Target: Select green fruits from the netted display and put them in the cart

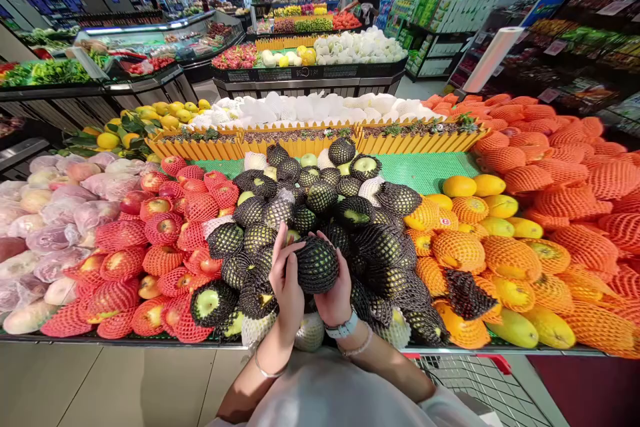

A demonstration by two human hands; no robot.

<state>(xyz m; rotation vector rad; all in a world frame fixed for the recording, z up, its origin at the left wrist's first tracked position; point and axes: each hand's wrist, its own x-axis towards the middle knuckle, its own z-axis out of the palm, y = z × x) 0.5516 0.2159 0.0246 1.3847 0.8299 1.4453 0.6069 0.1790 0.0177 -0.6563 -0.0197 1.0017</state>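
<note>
Between my two hands is a round green fruit in a black foam net point(317, 265), raised a little above the pile. My right hand point(336, 292) cups it from the right and below, fingers curled along its side. Against its left side rests my left hand point(289, 283), with fingers fairly straight and pressed to the net. Below and around lie several green fruits in black nets point(381, 240). A fruit in a white net point(310, 332) sits under my wrists. One green fruit with its net open at the top point(207, 305) lies left of my hands.
Apples in red nets point(163, 228) lie left, beyond them bagged pale fruit point(55, 233). Yellow fruit in orange nets point(457, 250) is piled right. A low yellow fence planter point(300, 147) crosses the back. A shopping cart point(475, 383) stands below right. A person point(369, 3) is far off.
</note>
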